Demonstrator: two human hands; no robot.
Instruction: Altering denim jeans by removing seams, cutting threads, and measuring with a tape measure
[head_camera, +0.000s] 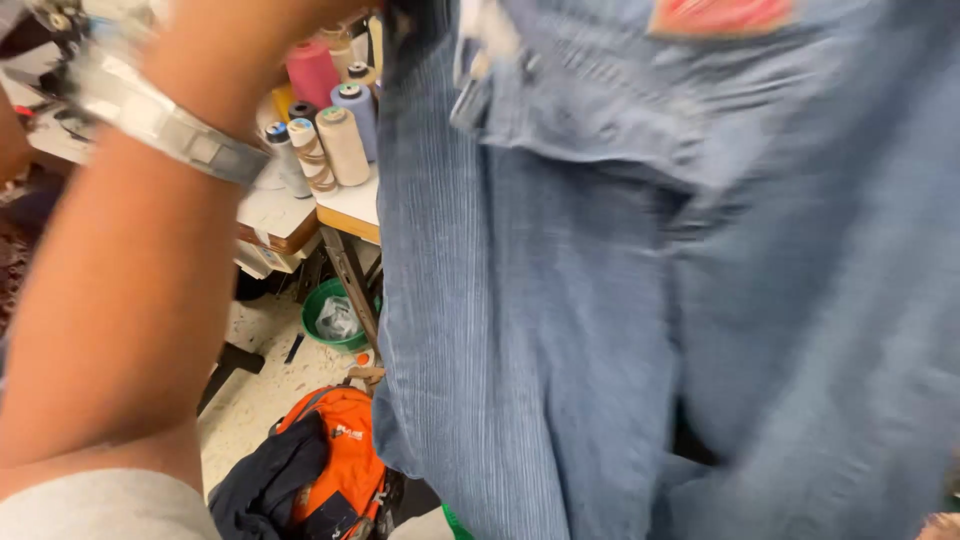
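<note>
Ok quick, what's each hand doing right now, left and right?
Left: only the forearm and a metal wristwatch show; the hand is out of frame.
Right: not in view; blue jeans hang in front.

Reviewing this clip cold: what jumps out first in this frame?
A pair of blue jeans held up close to the camera fills the right two thirds of the view. The person's left forearm, with a metal watch band, rises across the left side; the hand itself is cut off at the top. Between them, thread cones stand on a table, and an orange backpack lies on the floor below.
</note>
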